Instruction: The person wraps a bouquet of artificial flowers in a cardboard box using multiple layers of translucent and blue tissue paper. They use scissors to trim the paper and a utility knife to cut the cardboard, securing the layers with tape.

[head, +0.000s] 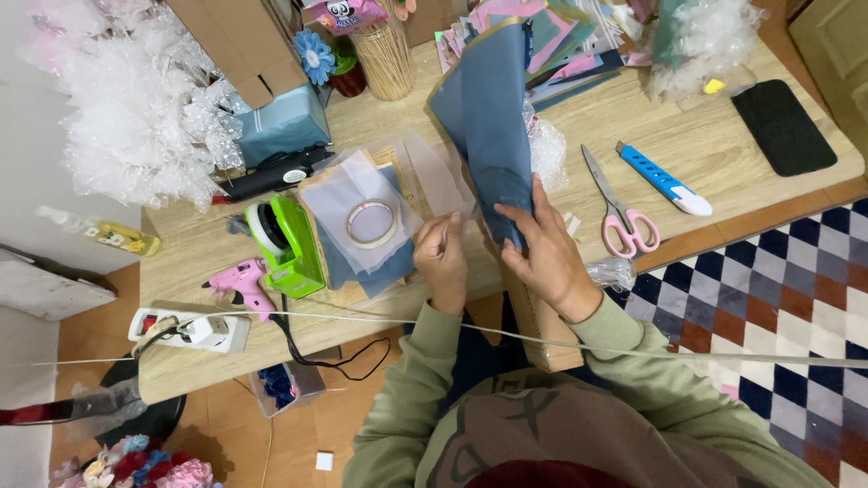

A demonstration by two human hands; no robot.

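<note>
My right hand (545,248) grips the narrow lower end of a blue wrapping-paper cone (486,117) that fans out toward the back of the wooden table (723,145). My left hand (441,258) is beside it, fingers pinched together on something small and thin near the cone's base; what it pinches is too small to tell. A roll of clear tape (372,222) lies on translucent sheets (357,194) just left of my left hand.
A green tape dispenser (287,242), pink glue gun (237,282) and white power strip (194,330) sit at the left. Pink-handled scissors (619,212), a blue utility knife (662,178) and a black pad (783,126) lie at the right. White tulle (136,117) fills the back left.
</note>
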